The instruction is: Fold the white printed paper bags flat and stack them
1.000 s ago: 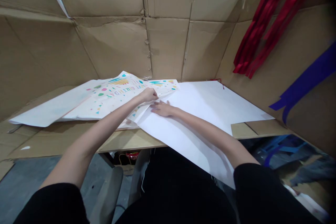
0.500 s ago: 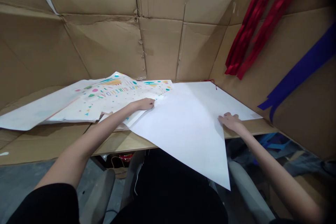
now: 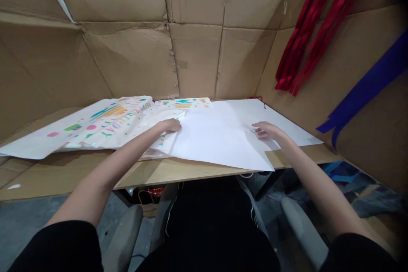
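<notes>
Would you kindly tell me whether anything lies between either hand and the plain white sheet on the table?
Nothing visible does. The right hand rests open on the white sheet, and the left hand touches its left edge, next to the birthday-print paper.

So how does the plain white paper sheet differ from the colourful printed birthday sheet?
The plain white paper sheet is blank; the colourful printed birthday paper sheet carries coloured letters and shapes. The white one lies on the right of the wooden table, under the right hand; the printed one lies on the left, by the left hand. Both are large, thin sheets on that table.
</notes>
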Demonstrator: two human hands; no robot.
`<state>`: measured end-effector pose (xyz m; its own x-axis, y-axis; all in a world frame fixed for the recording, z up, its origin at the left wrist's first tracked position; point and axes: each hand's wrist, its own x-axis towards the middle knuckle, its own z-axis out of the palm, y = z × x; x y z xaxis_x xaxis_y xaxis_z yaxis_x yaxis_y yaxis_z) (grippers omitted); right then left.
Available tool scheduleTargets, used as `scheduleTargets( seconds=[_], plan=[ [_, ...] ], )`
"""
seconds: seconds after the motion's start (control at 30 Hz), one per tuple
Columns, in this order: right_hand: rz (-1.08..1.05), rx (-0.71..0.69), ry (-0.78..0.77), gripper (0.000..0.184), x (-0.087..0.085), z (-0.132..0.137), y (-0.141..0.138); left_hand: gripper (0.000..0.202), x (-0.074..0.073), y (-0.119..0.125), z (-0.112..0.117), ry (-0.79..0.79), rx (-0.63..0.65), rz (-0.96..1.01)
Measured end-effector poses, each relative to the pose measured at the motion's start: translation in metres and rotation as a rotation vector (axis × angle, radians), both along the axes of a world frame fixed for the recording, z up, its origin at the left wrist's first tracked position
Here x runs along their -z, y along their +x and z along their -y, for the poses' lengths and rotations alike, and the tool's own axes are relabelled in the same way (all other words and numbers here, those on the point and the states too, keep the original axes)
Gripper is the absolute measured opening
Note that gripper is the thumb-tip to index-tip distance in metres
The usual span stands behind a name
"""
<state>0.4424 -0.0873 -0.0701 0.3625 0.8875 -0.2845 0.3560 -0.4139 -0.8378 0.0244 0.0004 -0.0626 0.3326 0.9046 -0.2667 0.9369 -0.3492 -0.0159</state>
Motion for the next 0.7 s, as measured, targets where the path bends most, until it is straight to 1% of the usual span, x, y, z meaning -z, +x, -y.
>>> scheduleTargets(
  seconds=[0.07, 0.17, 0.2, 0.27, 0.33, 0.4, 0.47, 0.5, 0.57, 0.6, 0.7],
  plan=[
    [-0.121, 0.030, -0.033, 0.023, 0.001, -0.016, -0.002, 0.038, -0.003, 0.000, 0.000, 0.008, -0.044, -0.034],
    [-0.208, 0.052, -0.042, 0.012, 0.003, -0.035, -0.001, 0.041, -0.006, 0.005, 0.005, 0.037, -0.108, -0.044],
    [-0.231, 0.046, -0.031, 0.010, 0.003, -0.039, 0.001, 0.042, -0.007, 0.007, 0.008, 0.055, -0.134, -0.042],
    [-0.278, 0.016, -0.015, 0.013, 0.005, -0.044, 0.003, 0.041, -0.007, 0.012, 0.015, 0.134, -0.157, -0.046],
    [-0.314, -0.051, -0.001, 0.018, 0.009, -0.046, 0.003, 0.039, -0.006, 0.016, 0.019, 0.262, -0.106, -0.071],
    [-0.335, -0.127, 0.039, 0.021, 0.015, -0.046, 0.001, 0.037, -0.004, 0.019, 0.020, 0.344, -0.012, -0.087],
    [-0.338, -0.167, 0.098, 0.024, 0.020, -0.045, -0.002, 0.035, -0.003, 0.020, 0.018, 0.329, 0.054, -0.079],
    [-0.330, -0.165, 0.123, 0.025, 0.022, -0.044, -0.002, 0.035, -0.004, 0.020, 0.016, 0.305, 0.069, -0.069],
    [-0.311, -0.142, 0.158, 0.024, 0.024, -0.041, -0.001, 0.036, -0.008, 0.021, 0.014, 0.306, 0.059, -0.046],
    [-0.303, -0.130, 0.174, 0.023, 0.023, -0.039, 0.002, 0.036, -0.012, 0.022, 0.014, 0.358, 0.034, -0.035],
    [-0.315, -0.140, 0.179, 0.019, 0.019, -0.030, 0.015, 0.037, -0.024, 0.030, 0.021, 0.636, -0.033, -0.025]
  ],
)
